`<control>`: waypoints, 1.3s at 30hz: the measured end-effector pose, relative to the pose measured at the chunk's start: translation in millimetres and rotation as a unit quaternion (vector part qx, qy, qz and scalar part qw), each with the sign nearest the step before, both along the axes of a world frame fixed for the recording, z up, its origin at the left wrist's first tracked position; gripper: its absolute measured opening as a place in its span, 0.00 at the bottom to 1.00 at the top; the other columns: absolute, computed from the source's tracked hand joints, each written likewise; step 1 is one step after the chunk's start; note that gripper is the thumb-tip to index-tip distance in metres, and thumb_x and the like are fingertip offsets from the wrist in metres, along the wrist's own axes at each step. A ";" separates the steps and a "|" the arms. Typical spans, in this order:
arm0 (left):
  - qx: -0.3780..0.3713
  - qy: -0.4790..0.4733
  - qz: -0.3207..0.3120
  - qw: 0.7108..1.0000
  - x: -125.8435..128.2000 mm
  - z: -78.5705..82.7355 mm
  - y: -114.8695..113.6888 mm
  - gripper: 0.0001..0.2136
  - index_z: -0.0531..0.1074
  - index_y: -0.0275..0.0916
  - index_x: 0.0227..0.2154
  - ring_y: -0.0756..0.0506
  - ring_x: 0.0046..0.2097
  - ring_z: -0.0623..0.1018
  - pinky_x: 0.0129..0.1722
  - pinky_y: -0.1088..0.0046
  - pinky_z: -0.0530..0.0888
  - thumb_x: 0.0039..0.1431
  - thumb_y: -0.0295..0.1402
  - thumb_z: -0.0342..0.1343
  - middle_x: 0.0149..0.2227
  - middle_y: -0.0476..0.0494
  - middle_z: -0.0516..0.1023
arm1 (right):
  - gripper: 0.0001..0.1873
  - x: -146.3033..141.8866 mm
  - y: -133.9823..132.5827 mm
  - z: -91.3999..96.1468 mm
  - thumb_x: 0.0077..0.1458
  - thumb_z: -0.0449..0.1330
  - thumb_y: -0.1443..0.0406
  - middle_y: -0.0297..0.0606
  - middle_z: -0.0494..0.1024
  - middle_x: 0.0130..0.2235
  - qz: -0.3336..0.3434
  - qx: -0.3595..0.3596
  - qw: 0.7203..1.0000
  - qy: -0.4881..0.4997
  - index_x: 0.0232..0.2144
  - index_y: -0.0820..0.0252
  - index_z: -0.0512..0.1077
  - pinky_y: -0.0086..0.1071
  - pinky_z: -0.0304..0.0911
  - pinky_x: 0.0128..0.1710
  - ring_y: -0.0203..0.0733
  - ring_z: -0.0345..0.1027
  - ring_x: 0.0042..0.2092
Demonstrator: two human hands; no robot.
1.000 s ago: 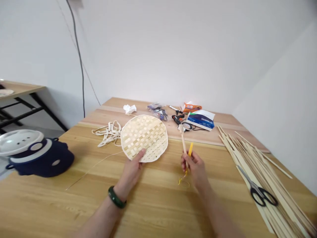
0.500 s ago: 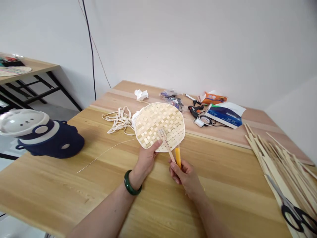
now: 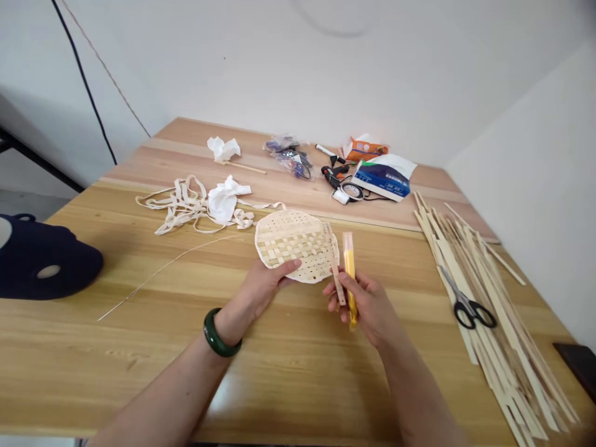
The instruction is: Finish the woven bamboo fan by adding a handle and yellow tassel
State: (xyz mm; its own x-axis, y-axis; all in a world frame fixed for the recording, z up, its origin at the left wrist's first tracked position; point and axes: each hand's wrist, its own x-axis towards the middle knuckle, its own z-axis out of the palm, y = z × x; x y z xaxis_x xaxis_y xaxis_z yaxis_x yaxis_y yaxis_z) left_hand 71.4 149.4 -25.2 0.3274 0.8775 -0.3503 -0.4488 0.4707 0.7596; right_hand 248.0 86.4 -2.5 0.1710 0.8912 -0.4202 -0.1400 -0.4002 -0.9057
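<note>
Since half a second ago your stick (image 3: 334,264) has slid off the woven disc (image 3: 295,245) to its right edge. Your right grip (image 3: 367,307) is closed round that stick and a yellow tube (image 3: 349,270). Your left grip (image 3: 265,285) pinches the disc's near rim, low over the table (image 3: 298,372). To your right, scissors (image 3: 468,305) lie on bamboo strips (image 3: 442,248); to your left sits a dark pot (image 3: 41,261). Farther back, tangled ribbon (image 3: 179,205), tissue (image 3: 222,202) and a blue packet (image 3: 384,177) lie well apart from both grips.
</note>
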 end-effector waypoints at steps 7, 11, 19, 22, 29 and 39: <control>-0.056 0.135 -0.148 0.978 -43.5 20.0 -25.3 0.06 0.80 0.34 0.30 0.44 0.36 0.83 0.39 0.72 0.79 0.52 0.32 0.64 0.35 0.36 0.84 | 0.17 22.2 -39.2 -1.3 0.51 0.63 0.53 0.43 0.80 0.34 -0.020 0.005 0.981 -0.194 0.36 0.59 0.77 0.30 0.68 0.20 0.45 0.75 0.32; -0.027 0.233 -0.135 0.963 -65.5 24.8 -47.5 0.10 0.77 0.36 0.21 0.50 0.18 0.74 0.19 0.79 0.70 0.50 0.36 0.65 0.19 0.45 0.79 | 0.14 26.7 -57.5 16.7 0.53 0.63 0.52 0.39 0.77 0.30 -0.147 0.145 0.977 -0.058 0.34 0.56 0.77 0.34 0.70 0.27 0.41 0.70 0.30; 0.160 0.123 -0.186 0.962 -4.7 31.3 -115.6 0.15 0.77 0.42 0.46 0.43 0.48 0.77 0.49 0.70 0.71 0.53 0.33 0.63 0.45 0.42 0.81 | 0.10 -41.8 -55.2 21.6 0.53 0.64 0.55 0.32 0.69 0.29 -0.137 0.164 0.953 0.213 0.35 0.52 0.76 0.35 0.71 0.35 0.35 0.63 0.29; 0.141 0.172 -0.180 0.958 2.2 22.8 -120.6 0.13 0.77 0.36 0.32 0.50 0.27 0.73 0.30 0.75 0.70 0.57 0.43 0.57 0.24 0.48 0.74 | 0.11 -43.7 -53.6 15.2 0.54 0.63 0.53 0.33 0.70 0.29 -0.142 0.191 0.956 0.173 0.34 0.52 0.76 0.39 0.69 0.45 0.38 0.65 0.34; 0.088 0.218 -0.156 0.959 -13.4 15.6 -108.9 0.26 0.72 0.37 0.26 0.54 0.17 0.60 0.17 0.76 0.59 0.49 0.60 0.55 0.18 0.54 0.64 | 0.21 -28.3 -64.3 -0.6 0.47 0.67 0.48 0.34 0.73 0.24 0.016 0.073 0.997 0.029 0.35 0.58 0.78 0.28 0.59 0.20 0.34 0.59 0.22; 0.123 0.232 -0.178 0.948 -13.5 15.1 -112.0 0.24 0.69 0.36 0.27 0.54 0.19 0.60 0.19 0.77 0.57 0.55 0.56 0.52 0.23 0.52 0.66 | 0.22 -40.5 -58.9 -4.1 0.45 0.70 0.50 0.39 0.79 0.31 -0.008 0.083 0.986 0.141 0.34 0.61 0.76 0.26 0.62 0.18 0.32 0.66 0.21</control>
